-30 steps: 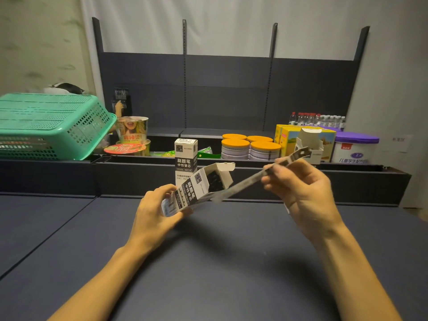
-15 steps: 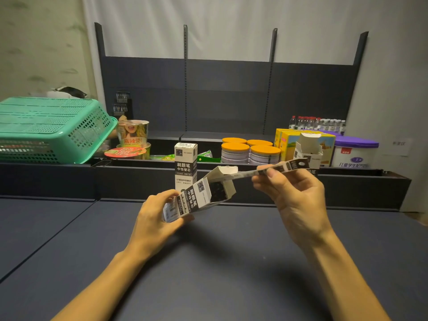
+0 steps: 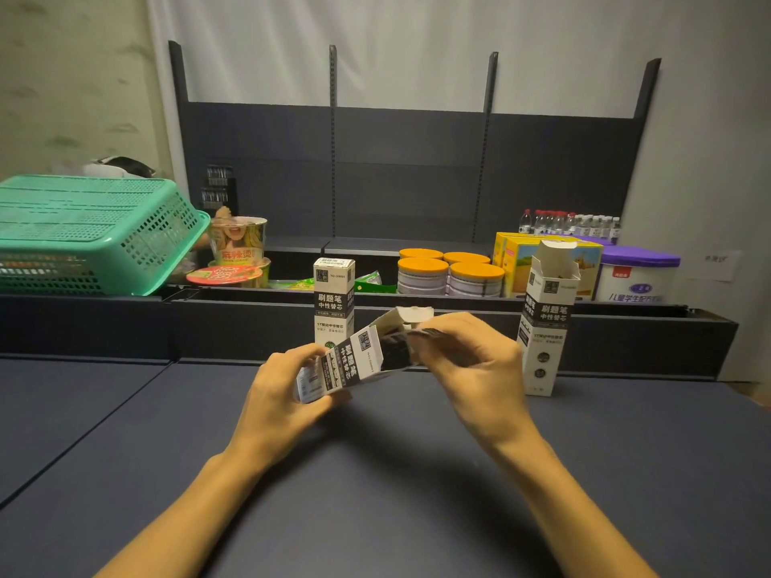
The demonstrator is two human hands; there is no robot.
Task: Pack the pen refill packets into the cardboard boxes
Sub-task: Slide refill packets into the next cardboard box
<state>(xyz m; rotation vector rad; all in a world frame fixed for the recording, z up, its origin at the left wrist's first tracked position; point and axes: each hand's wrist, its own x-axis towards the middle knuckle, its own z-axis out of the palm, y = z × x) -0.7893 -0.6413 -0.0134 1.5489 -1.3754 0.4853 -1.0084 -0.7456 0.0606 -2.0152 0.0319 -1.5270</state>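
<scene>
The left hand (image 3: 283, 394) grips the lower end of a cardboard box (image 3: 346, 365), with the fingers curled around it and the thumb on the printed side. The box is held above the table (image 3: 375, 494), tilted, with its open mouth pointing up and to the right and its top flap (image 3: 413, 314) standing open. The right hand (image 3: 479, 369) is at this mouth; its fingers are curled and they pinch a dark refill packet (image 3: 417, 340), which lies mostly inside the box and is blurred, so I cannot tell how deep it sits. Behind the hands a closed box (image 3: 333, 298) of the same print stands upright on the table. To the right a second open box (image 3: 546, 319) stands upright too, with its flap raised, well apart from the held box. Behind the table there is a low dark shelf (image 3: 417, 304) with goods on it: a green basket (image 3: 96, 231) lying tilted at the left, noodle cups (image 3: 238, 244) just beside it, cans with orange lids (image 3: 450, 273) in the middle, a yellow carton (image 3: 513, 256), a tub with a purple lid (image 3: 638, 273) and small bottles (image 3: 571, 223) at the right.
</scene>
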